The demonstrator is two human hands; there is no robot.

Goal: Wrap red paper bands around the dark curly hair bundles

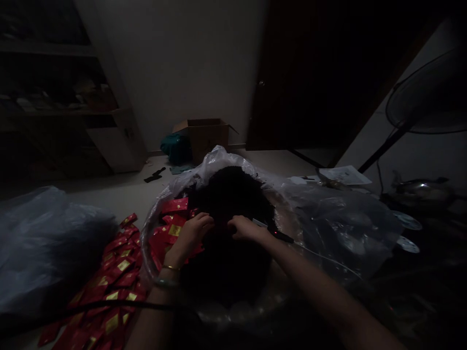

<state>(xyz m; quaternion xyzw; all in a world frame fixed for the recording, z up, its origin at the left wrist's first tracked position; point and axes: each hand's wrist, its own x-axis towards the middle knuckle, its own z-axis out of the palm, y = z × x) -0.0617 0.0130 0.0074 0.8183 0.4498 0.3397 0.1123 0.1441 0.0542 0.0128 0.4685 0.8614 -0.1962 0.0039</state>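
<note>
In front of me stands a wide round container lined with clear plastic [148,253], holding a heap of black material [233,194] whose kind is too dark to tell. Small red packets with gold labels [164,238] lie inside its left part. Over the heap, my left hand [195,231] has its fingers bent together, pointing right. Facing it, my right hand [243,228] is closed, fingers curled inward. Darkness hides whatever is between the fingertips. Just right of that hand is a dark tool with a small red light [282,236], beside a pale flat piece [260,223].
More red packets [116,282] are spread over the floor on the left, beside a large clear plastic bag [47,243]. Plastic sheeting [346,223] lies right, with a thin cable [324,255] across it. Behind are an open cardboard box [207,136] and a standing fan [426,97].
</note>
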